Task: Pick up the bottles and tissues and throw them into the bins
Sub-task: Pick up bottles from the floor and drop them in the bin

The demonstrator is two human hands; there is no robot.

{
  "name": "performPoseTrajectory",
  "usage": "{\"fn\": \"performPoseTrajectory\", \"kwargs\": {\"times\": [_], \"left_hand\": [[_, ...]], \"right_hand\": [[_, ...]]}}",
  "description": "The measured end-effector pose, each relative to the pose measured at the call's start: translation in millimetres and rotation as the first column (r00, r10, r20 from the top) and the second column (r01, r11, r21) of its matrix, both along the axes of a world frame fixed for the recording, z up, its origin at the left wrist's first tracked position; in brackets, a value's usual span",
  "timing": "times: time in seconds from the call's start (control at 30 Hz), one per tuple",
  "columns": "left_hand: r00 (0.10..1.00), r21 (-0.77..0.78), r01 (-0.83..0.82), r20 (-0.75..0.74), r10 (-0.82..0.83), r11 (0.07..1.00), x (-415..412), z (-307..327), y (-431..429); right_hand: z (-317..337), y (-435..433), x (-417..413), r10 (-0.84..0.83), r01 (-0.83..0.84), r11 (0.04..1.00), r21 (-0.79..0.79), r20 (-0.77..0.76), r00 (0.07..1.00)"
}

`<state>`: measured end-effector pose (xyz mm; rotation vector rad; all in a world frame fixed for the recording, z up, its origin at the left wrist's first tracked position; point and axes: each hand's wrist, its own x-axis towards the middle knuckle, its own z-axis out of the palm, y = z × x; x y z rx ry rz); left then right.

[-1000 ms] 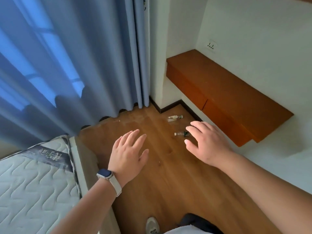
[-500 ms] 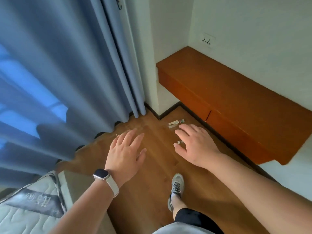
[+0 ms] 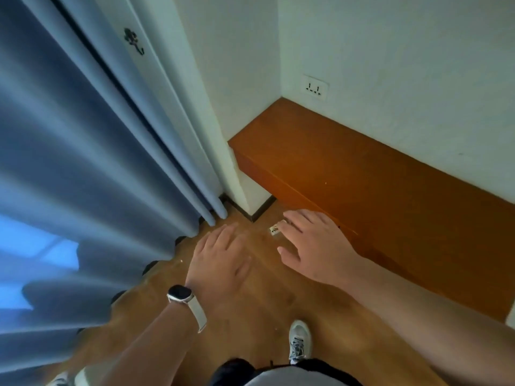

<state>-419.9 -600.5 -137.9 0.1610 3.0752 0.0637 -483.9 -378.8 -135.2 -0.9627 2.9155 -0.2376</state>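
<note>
Small pale bottle (image 3: 274, 229) (dark-marked label) peeks past right hand (image 3: 312, 246).

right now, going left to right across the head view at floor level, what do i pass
blue curtain → left hand → small bottle lying on the floor → right hand → wooden shelf

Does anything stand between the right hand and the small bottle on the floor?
Nothing visible does. The right hand, fingers straight, partly covers the small bottle in this view; the bottle lies on the wooden floor and peeks out by the fingertips. No bin is in view.
</note>
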Motion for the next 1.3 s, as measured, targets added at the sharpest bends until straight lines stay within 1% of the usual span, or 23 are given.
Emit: {"fn": "performPoseTrajectory", "kwargs": {"times": [0.13, 0.2, 0.27, 0.3, 0.4, 0.47, 0.53, 0.6, 0.8, 0.93, 1.03, 1.17, 1.3], "left_hand": [[0.997, -0.005, 0.062, -0.038, -0.062, 0.998, -33, -12, -9], [0.989, 0.015, 0.098, -0.117, -0.095, 0.995, -46, -19, -10], [0.965, 0.044, 0.174, -0.207, -0.161, 0.984, -60, -27, -12], [0.954, 0.048, 0.213, -0.228, -0.197, 0.976, -69, -32, -16], [0.936, 0.051, 0.274, -0.242, -0.254, 0.96, -94, -46, -29], [0.926, 0.081, 0.315, -0.247, -0.287, 0.946, -110, -55, -39], [0.903, 0.075, 0.371, -0.263, -0.341, 0.926, -124, -61, -51], [0.88, 0.064, 0.434, -0.246, -0.407, 0.899, -142, -66, -66], [0.833, 0.142, 0.553, -0.08, -0.547, 0.821, -199, -108, -115], [0.774, 0.133, 0.631, -0.046, -0.632, 0.764, -226, -142, -127], [0.775, 0.151, 0.629, -0.038, -0.631, 0.763, -241, -181, -124], [0.774, 0.178, 0.612, 0.066, -0.63, 0.771, -258, -265, -105], [0.776, 0.166, 0.604, 0.104, -0.623, 0.78, -273, -363, -83]], "right_hand": [[-12, 0, -16, -0.047, 0.044, 0.998, 0.038, 0.073, 0.996], [-18, 0, -20, -0.081, 0.078, 0.996, 0.047, 0.08, 0.993], [-26, 1, -25, -0.126, 0.121, 0.991, 0.065, 0.085, 0.988], [-29, 1, -29, -0.15, 0.144, 0.987, 0.078, 0.087, 0.985], [-38, -3, -37, -0.21, 0.194, 0.97, 0.146, 0.103, 0.972], [-41, -12, -40, -0.254, 0.232, 0.957, 0.174, 0.12, 0.96], [-44, -25, -41, -0.315, 0.286, 0.937, 0.2, 0.131, 0.94], [-48, -41, -43, -0.359, 0.326, 0.919, 0.224, 0.128, 0.925], [-71, -83, -56, -0.446, 0.392, 0.872, 0.294, 0.146, 0.883], [-121, -93, -64, -0.508, 0.417, 0.838, 0.352, 0.223, 0.832], [-171, -92, -75, -0.506, 0.392, 0.84, 0.375, 0.278, 0.817], [-260, -86, -91, -0.464, 0.344, 0.866, 0.363, 0.328, 0.823], [-364, -80, -109, -0.466, 0.36, 0.869, 0.338, 0.318, 0.825]]}}
